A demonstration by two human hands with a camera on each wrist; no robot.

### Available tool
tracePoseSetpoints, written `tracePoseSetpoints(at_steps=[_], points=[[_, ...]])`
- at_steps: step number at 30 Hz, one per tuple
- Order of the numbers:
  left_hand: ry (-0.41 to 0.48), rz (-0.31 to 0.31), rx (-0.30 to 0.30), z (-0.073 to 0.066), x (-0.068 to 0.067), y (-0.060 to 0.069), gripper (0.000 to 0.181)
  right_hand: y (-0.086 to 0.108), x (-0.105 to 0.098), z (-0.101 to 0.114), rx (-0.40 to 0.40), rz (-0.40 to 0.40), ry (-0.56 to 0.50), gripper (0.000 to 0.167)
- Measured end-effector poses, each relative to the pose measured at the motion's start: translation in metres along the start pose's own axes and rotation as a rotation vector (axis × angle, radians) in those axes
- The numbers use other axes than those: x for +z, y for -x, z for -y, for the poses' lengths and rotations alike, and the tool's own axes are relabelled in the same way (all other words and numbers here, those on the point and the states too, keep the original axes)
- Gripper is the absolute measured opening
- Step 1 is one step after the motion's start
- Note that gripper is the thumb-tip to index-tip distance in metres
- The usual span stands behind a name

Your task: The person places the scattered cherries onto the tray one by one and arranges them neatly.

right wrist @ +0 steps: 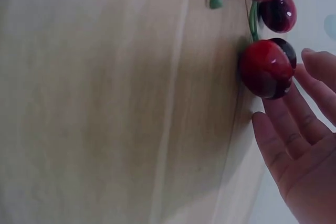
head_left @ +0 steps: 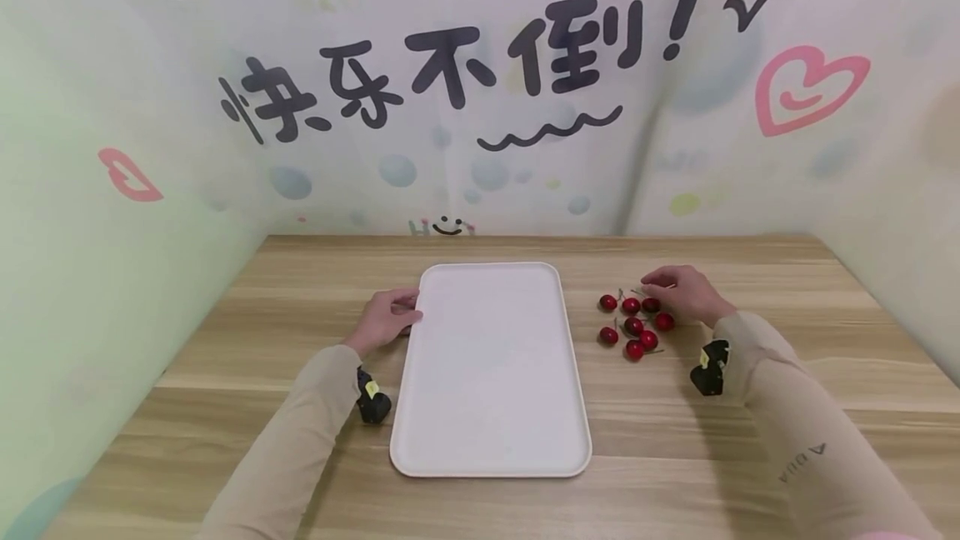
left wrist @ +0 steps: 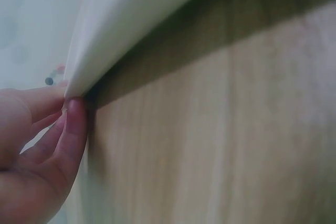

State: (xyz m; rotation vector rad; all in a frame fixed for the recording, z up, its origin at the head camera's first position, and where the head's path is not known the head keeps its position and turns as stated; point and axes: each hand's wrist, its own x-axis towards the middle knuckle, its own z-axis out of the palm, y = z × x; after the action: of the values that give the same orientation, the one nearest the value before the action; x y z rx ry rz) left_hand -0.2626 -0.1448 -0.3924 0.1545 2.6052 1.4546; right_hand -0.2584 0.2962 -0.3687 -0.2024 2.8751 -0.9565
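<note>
A white rectangular tray point(head_left: 491, 373) lies lengthwise on the wooden table. At its left side, my left hand point(head_left: 382, 319) pinches the rim between thumb and fingers; the left wrist view shows the tray edge point(left wrist: 113, 30) meeting the fingertips of that hand point(left wrist: 47, 145). Several dark red cherries point(head_left: 633, 327) with stems lie loosely grouped to the right of the tray. My right hand point(head_left: 686, 294) is over the far right side of this group. In the right wrist view, its thumb and fingers are spread apart beside a cherry point(right wrist: 265, 69), with nothing gripped.
The wooden table point(head_left: 480, 511) ends against a printed cloth backdrop point(head_left: 480, 182) at the back, with more cloth along both sides. Small black cameras are strapped to the left wrist point(head_left: 372, 398) and the right wrist point(head_left: 709, 369).
</note>
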Motion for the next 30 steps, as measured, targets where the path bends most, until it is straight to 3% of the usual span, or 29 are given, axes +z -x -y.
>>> tracePoseSetpoints(at_steps=[19, 25, 30], points=[[-0.023, 0.014, 0.003, 0.001, 0.000, 0.002, 0.043, -0.010, 0.007, -0.003, 0.020, 0.052, -0.029, 0.035], [-0.026, 0.007, 0.008, 0.000, 0.000, 0.003, 0.043, -0.015, 0.010, -0.012, -0.035, 0.050, -0.079, 0.037], [-0.026, 0.003, 0.020, 0.000, -0.002, 0.003, 0.043, -0.013, 0.009, -0.002, -0.005, 0.062, -0.073, 0.030]])
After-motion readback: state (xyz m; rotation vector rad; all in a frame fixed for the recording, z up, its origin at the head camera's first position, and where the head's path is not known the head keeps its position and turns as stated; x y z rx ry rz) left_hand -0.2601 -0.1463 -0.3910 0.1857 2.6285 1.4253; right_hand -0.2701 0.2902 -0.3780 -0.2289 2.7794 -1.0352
